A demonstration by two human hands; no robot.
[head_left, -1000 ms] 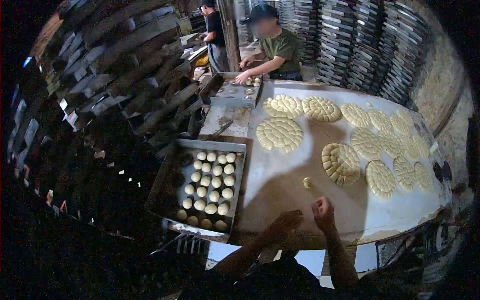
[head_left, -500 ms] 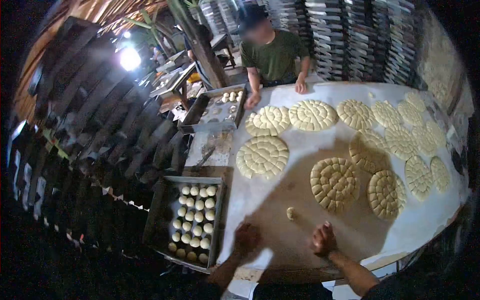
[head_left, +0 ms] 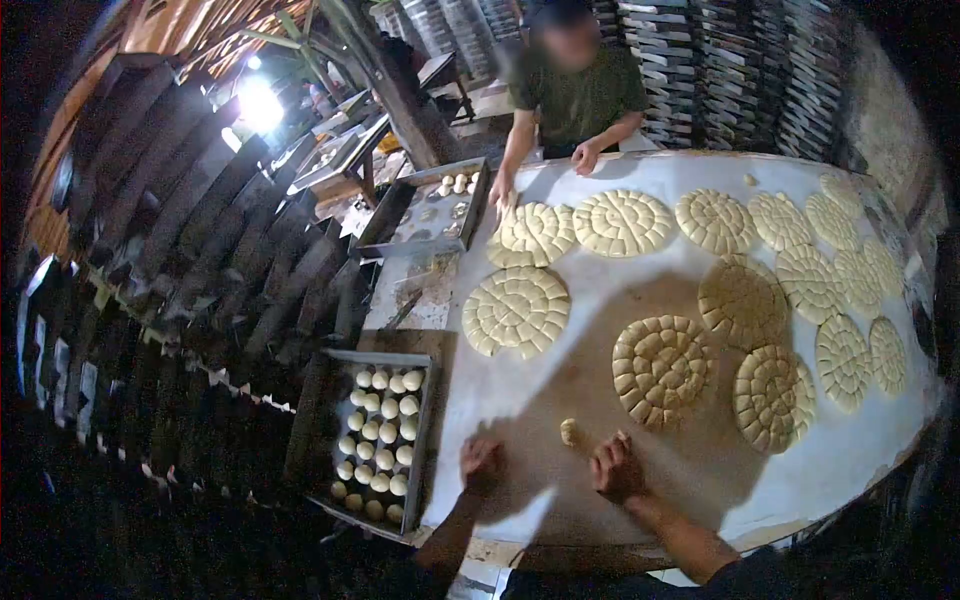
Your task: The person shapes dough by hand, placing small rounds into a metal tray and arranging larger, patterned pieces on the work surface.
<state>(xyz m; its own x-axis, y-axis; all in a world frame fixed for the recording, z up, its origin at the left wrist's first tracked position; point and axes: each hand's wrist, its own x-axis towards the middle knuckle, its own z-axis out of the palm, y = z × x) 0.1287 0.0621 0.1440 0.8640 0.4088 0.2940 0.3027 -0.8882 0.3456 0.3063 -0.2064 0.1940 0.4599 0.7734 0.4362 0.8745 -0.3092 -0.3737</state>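
My left hand [head_left: 483,465] rests low over the near left part of the table, in shadow, its fingers curled downward; whatever lies under them is hidden. To its right, my right hand [head_left: 618,468] is closed with the fingers bent in, and I cannot make out what it holds. A small piece of dough [head_left: 568,432] lies on the tabletop just left of my right knuckles, apart from both hands. Beyond my right hand is a round, flat slab of dough [head_left: 662,370] cut into many segments, with another cut round [head_left: 775,398] to its right.
A metal tray [head_left: 427,440] with rows of dough balls stands left of the table [head_left: 600,290]. Farther back is a second tray [head_left: 415,245] with a few balls. Several cut dough rounds [head_left: 517,310] cover the far and right sides. A co-worker [head_left: 580,95] stands opposite, one hand at a round.
My right hand has moved slightly left, closer to the small dough piece. The co-worker's hand has reached from near the tray to a dough round. The view has shifted slightly.
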